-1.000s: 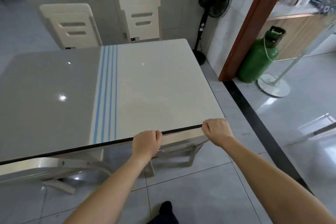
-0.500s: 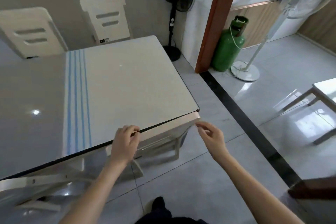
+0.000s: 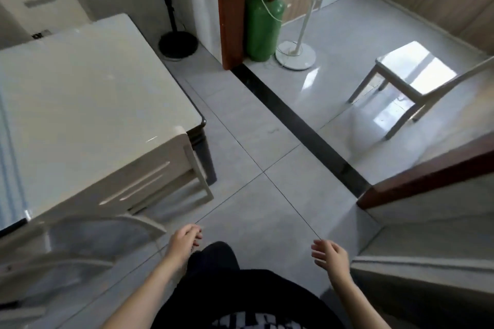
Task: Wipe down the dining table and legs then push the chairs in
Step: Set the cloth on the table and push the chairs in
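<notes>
Head view. The glossy cream rectangular dining table (image 3: 88,104), dark-rimmed, fills the left of my feed. A cream slatted chair (image 3: 149,171) stands tucked in at the table's near edge, its back close against the rim. A second cream curved-back chair (image 3: 80,246) sits nearer to me along the same edge, blurred. A white square-seated wooden chair (image 3: 417,75) stands well apart from the table, to its right, beyond the black floor strip (image 3: 299,125). Past the table's far right corner are a round black fan base (image 3: 177,44) and a green metal gas cylinder (image 3: 263,16). Both grips hang over the grey tiled floor (image 3: 256,195), off the table's near side. The left grip (image 3: 184,239) is loosely curled and holds nothing; the right grip (image 3: 330,252) is relaxed, with its fingers apart.
</notes>
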`<state>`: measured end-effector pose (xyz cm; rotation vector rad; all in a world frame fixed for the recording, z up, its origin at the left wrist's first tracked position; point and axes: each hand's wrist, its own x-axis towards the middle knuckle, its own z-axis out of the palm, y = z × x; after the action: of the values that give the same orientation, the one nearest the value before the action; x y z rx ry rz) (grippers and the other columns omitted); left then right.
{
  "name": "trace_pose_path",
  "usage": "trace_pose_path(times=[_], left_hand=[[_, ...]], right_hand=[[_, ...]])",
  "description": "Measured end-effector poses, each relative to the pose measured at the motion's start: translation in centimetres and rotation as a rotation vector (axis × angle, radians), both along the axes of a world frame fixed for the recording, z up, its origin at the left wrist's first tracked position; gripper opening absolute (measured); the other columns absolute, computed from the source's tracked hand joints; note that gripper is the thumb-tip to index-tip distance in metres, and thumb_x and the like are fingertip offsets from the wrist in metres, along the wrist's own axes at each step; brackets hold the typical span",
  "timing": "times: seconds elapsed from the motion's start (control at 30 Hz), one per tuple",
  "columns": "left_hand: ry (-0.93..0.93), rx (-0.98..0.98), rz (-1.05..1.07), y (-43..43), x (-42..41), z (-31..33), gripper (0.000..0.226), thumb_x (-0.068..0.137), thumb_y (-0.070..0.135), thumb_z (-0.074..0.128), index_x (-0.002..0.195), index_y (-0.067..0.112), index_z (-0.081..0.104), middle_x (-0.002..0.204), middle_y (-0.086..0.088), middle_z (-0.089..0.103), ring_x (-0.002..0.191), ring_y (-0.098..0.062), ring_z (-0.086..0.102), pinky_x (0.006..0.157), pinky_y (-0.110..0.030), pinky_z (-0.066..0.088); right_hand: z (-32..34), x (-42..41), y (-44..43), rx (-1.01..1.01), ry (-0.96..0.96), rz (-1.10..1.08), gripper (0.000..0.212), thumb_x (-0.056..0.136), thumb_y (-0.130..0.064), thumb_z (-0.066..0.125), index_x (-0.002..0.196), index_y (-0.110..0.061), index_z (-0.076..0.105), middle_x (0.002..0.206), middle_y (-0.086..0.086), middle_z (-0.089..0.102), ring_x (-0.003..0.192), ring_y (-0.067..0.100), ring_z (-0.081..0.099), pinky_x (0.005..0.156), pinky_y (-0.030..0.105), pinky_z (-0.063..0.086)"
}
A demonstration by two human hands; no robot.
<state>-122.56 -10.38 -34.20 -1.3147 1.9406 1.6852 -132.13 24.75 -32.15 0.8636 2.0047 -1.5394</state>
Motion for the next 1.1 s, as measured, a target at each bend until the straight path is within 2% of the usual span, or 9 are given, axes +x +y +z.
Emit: trace_pose_path(times=[0.17, 0.4, 0.57, 0.67, 0.8, 0.93, 1.1], left_hand=[[-0.099, -0.002, 0.035, 0.6, -0.9, -0.1, 0.023, 0.096, 0.009, 0.047, 0.078, 0.007, 0.06, 0.071, -0.009, 0.057, 0.055, -0.017, 0.046, 0.05, -0.025, 0.03], [-0.185, -0.012, 0.116, -1.0, -7.5, -2.2, 0.022, 0.095, 0.008, 0.048, 0.077, 0.007, 0.06, 0.064, -0.006, 0.055, 0.05, -0.016, 0.043, 0.048, -0.023, 0.027], [-0.174, 0.042, 0.092, -3.1, -18.2, -2.4, 0.019, 0.095, 0.009, 0.048, 0.081, 0.006, 0.061, 0.069, -0.009, 0.056, 0.05, -0.016, 0.045, 0.046, -0.022, 0.029], [-0.126, 0.044, 0.025, -4.5, -26.1, -1.0, 0.02, 0.095, 0.012, 0.048, 0.083, 0.007, 0.063, 0.072, -0.008, 0.059, 0.056, -0.017, 0.049, 0.052, -0.025, 0.033], [-0.025, 0.059, -0.061, -5.8, -36.0, 1.2, 0.019, 0.094, 0.018, 0.05, 0.087, 0.009, 0.064, 0.077, -0.006, 0.065, 0.066, -0.017, 0.056, 0.059, -0.025, 0.039], [0.027, 0.104, 0.018, -7.5, -43.4, 1.1, 0.019, 0.093, 0.024, 0.051, 0.082, 0.018, 0.066, 0.078, -0.006, 0.066, 0.067, -0.017, 0.058, 0.066, -0.03, 0.044], [-0.037, 0.131, 0.22, -9.6, -51.0, -0.3, 0.024, 0.098, 0.009, 0.044, 0.078, 0.012, 0.056, 0.072, -0.008, 0.055, 0.058, -0.018, 0.047, 0.053, -0.025, 0.033]], right_hand=[[-0.3, -4.7, 1.4, -0.03, -0.026, 0.022, 0.02, 0.094, -0.005, 0.048, 0.09, 0.004, 0.066, 0.083, 0.019, 0.065, 0.071, 0.03, 0.06, 0.063, 0.031, 0.044], [-1.5, -17.7, -2.8, -0.057, -0.016, 0.196, 0.018, 0.092, -0.005, 0.051, 0.084, 0.0, 0.066, 0.081, 0.015, 0.066, 0.072, 0.029, 0.061, 0.064, 0.031, 0.045], [-1.5, -28.0, -4.1, 0.029, 0.002, 0.223, 0.02, 0.093, -0.008, 0.052, 0.089, 0.001, 0.068, 0.085, 0.016, 0.067, 0.074, 0.029, 0.063, 0.066, 0.034, 0.047], [-0.7, -34.0, -4.2, 0.079, 0.006, 0.158, 0.018, 0.092, -0.007, 0.053, 0.089, 0.003, 0.067, 0.084, 0.016, 0.066, 0.074, 0.032, 0.062, 0.066, 0.035, 0.048], [-0.3, -41.3, -4.5, 0.139, 0.001, 0.199, 0.016, 0.093, -0.009, 0.055, 0.089, 0.0, 0.068, 0.088, 0.019, 0.066, 0.072, 0.03, 0.062, 0.065, 0.036, 0.048], [-0.7, -48.7, -5.9, 0.157, -0.023, 0.248, 0.016, 0.093, -0.013, 0.057, 0.092, -0.003, 0.069, 0.09, 0.02, 0.067, 0.075, 0.032, 0.064, 0.066, 0.037, 0.051], [-2.1, -60.5, -11.2, 0.141, -0.029, 0.347, 0.016, 0.092, -0.012, 0.057, 0.089, -0.002, 0.069, 0.083, 0.016, 0.067, 0.073, 0.032, 0.064, 0.069, 0.04, 0.051]])
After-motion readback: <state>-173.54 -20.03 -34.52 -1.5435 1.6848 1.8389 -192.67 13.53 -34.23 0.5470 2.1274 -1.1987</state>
